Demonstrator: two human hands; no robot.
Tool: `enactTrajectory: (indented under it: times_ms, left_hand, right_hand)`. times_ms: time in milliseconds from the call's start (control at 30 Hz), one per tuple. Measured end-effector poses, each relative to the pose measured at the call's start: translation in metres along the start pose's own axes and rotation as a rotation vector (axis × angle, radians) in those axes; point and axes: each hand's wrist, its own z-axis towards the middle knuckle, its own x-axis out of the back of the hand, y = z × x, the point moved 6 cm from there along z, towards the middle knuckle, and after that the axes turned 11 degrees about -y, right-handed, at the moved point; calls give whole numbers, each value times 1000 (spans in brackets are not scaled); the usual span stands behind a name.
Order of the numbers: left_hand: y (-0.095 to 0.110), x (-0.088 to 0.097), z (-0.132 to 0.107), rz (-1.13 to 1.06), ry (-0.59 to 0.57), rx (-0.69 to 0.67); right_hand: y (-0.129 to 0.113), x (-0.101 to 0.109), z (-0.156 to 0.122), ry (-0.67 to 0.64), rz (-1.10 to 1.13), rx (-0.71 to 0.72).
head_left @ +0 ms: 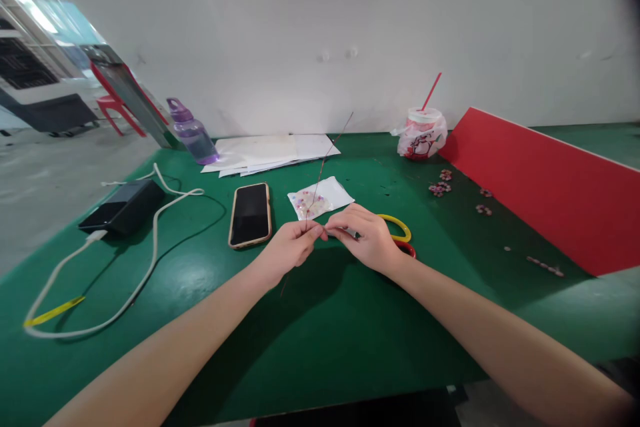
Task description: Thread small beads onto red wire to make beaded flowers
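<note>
My left hand point(290, 247) is closed in a pinch on a thin reddish-brown wire point(323, 167). One length of the wire rises above the fingers, and a short end shows below the hand. My right hand point(365, 235) meets the left fingertips, its thumb and fingers pinched on the wire there. Whatever small part lies between the fingertips is mostly hidden. Under the right hand lie scissors with yellow and red handles point(406, 230), their blades largely covered. Just beyond the hands is a small white packet point(340, 191) with colored beads point(307, 201).
A phone point(251, 215) and a black device point(123, 205) with a white cable point(155, 240) lie left. Behind are papers point(273, 150), a purple bottle point(193, 133) and a bagged cup point(423, 135). Beaded pieces point(440, 189) lie right, by a red board point(545, 190).
</note>
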Motion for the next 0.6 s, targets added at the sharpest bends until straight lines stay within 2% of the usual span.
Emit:
enactTrajectory:
  times_ms: [67, 300, 400, 600]
  left_hand:
    - [-1, 0, 0, -19, -6, 7]
    - [-7, 0, 2, -46, -22, 38]
    - [-9, 1, 2, -50, -25, 43]
    - [-10, 1, 4, -57, -31, 39]
  right_hand:
    - [3, 0, 0, -2, 44, -48]
    - [27, -6, -7, -54, 282, -375]
    - [32, -9, -8, -52, 344, -423]
    - [32, -8, -8, -41, 305, -427]
